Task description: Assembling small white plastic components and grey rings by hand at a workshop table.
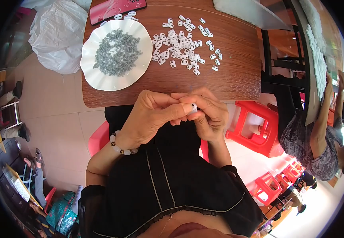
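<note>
Just off the table's near edge, my left hand (160,109) and my right hand (207,113) meet with fingertips closed around a small white plastic piece with a dark hole (194,108). Both thumbs press against it. On the table, a white scalloped plate (94,73) holds a heap of small grey pins or screws (118,51); their exact kind is too small to tell. To its right lies a loose pile of white two-holed plastic pieces (180,45), much like the one in my fingers. A bracelet of pale beads circles my left wrist.
The brown wooden table (235,75) has a pink phone (116,8) at its far left, with a few white pieces beside it. A white plastic bag (57,37) hangs at the left. Red stools (255,127) stand at right, near another person (313,142) working at a neighbouring table.
</note>
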